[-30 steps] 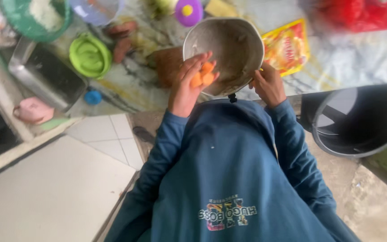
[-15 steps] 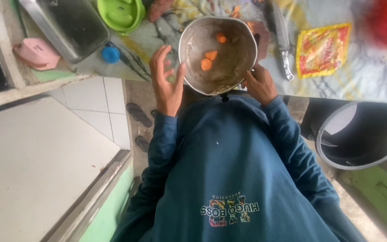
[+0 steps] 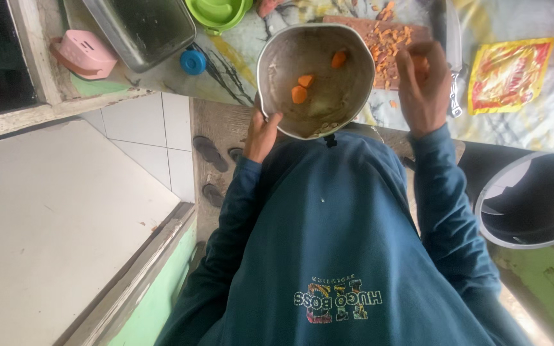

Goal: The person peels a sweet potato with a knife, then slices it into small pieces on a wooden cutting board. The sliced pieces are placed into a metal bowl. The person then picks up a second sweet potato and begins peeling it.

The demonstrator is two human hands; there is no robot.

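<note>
Carrot pieces (image 3: 302, 90) in bowl (image 3: 277, 54), beside board (image 3: 389, 38)

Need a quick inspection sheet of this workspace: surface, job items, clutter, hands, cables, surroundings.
Surface: patterned cloth over the counter, crumpled.
Job's things: metal bowl holding a few orange carrot pieces; chopped carrot bits scattered on a wooden cutting board.
Clutter: green lidded container, blue bottle cap, metal tray, yellow-red packet, pink box, knife.
Grippers: left hand grips the bowl rim; right hand over the board, fingers curled.
Cables: nothing seen.
Surroundings: black bin at right, white tiles, sandals on the floor.
</note>
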